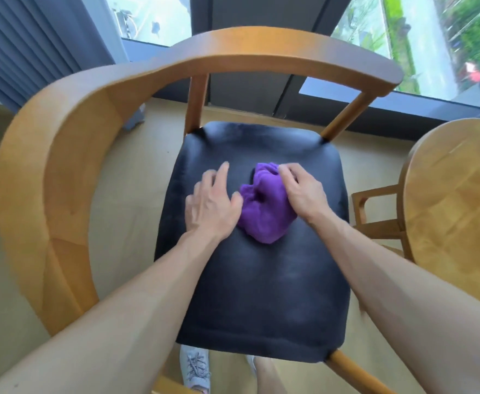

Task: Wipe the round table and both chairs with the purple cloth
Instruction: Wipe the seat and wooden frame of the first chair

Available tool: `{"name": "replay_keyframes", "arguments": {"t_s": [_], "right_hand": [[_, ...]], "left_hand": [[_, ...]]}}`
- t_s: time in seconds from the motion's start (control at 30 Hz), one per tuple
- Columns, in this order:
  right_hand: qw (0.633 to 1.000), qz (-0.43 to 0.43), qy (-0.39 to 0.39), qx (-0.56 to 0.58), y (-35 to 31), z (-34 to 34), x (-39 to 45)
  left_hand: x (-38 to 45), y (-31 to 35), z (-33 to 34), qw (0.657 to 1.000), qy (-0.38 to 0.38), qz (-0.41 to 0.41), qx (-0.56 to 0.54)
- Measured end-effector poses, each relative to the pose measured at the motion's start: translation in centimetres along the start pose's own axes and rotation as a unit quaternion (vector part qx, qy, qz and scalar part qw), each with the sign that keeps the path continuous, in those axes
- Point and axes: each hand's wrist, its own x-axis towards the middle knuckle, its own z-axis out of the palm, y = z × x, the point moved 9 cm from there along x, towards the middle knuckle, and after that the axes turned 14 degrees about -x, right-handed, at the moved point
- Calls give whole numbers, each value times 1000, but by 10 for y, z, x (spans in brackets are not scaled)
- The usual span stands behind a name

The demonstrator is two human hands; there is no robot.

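- The right hand [304, 191] curls its fingers on the purple cloth [264, 211].
- The left hand [212, 203] lies flat on the black seat [261, 294], touching the cloth at nine o'clock.
- The round worktop [457, 200] stands at three o'clock.

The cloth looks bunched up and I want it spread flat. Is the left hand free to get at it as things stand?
Probably yes. The left hand lies flat on the black seat, holding nothing, right beside the purple cloth. Nothing lies between them; only the right hand covers the cloth's far side.
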Motion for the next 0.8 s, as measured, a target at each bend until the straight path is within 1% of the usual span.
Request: {"name": "replay_keyframes", "arguments": {"t_s": [0.03,0.07,0.1,0.13,0.2,0.23,0.27,0.33,0.4,0.47,0.53,0.6,0.7,0.73,0.77,0.8], "right_hand": [[997,15,-25,77,6,-2,6],[988,35,-40,143,14,-3,10],[983,46,-37,174,22,-6,14],[984,45,-21,174,28,-9,17],[996,18,35,75,43,-19,24],[998,9,49,24,52,-20,26],[999,3,47,-1,62,-18,27],[999,-21,36,-15,76,-11,27],[998,-44,39,-28,79,-7,27],[998,-43,47,-29,80,-8,27],[998,-38,46,-29,82,-8,28],[997,-46,41,-40,82,-7,27],[996,-58,33,-56,82,-9,29],[996,-58,29,-55,84,-10,30],[997,-59,23,-51,84,-9,31],[997,-58,17,-43,85,-9,32]], "left_hand": [[2,18,5,999,6,42,-31],[6,36,15,996,-3,77,-33],[10,51,30,995,-29,99,-12],[13,63,48,992,-66,106,20],[16,75,85,983,-132,90,86],[14,78,97,980,-140,81,118],[10,80,104,977,-129,84,145],[-3,81,110,969,-115,123,180],[-19,67,107,954,-143,175,199],[-20,44,87,948,-153,192,201],[-5,21,57,959,-120,159,202],[16,11,36,968,-86,116,205],[43,19,25,970,-46,101,217],[52,20,19,977,-17,81,197],[62,16,9,986,23,42,162],[71,9,-3,991,75,-17,113]]}}
